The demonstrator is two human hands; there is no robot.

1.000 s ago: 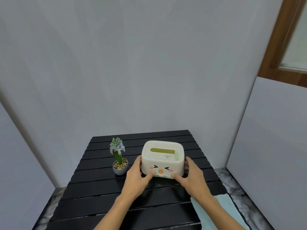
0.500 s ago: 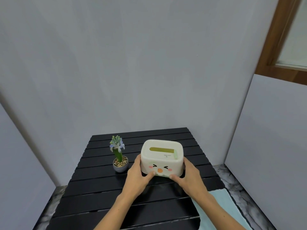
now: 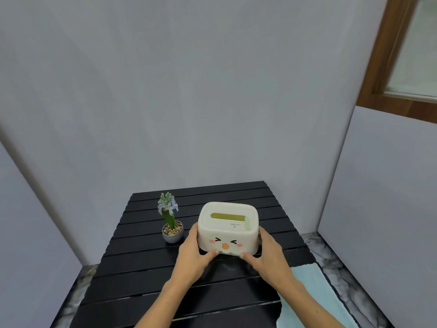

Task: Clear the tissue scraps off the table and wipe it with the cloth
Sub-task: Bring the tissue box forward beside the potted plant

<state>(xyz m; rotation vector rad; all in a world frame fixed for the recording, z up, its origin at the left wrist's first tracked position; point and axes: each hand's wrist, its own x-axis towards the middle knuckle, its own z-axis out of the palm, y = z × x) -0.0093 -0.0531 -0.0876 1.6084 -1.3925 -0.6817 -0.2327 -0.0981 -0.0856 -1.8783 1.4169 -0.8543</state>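
A cream tissue box (image 3: 227,227) with a cartoon face and a green slot on top stands in the middle of the black slatted table (image 3: 142,268). My left hand (image 3: 192,253) grips its left side and my right hand (image 3: 267,252) grips its right side, thumbs against the front. A light blue cloth (image 3: 312,292) lies at the table's near right corner, partly hidden by my right forearm. No tissue scraps show on the table.
A small grey pot with a flowering plant (image 3: 172,227) stands just left of the box. Grey walls close in behind and on both sides. Marble floor (image 3: 331,256) shows beside the table's right edge. A wooden window frame (image 3: 387,55) is at upper right.
Both hands keep their grip on the tissue box. The box has barely shifted; the view has tilted slightly.
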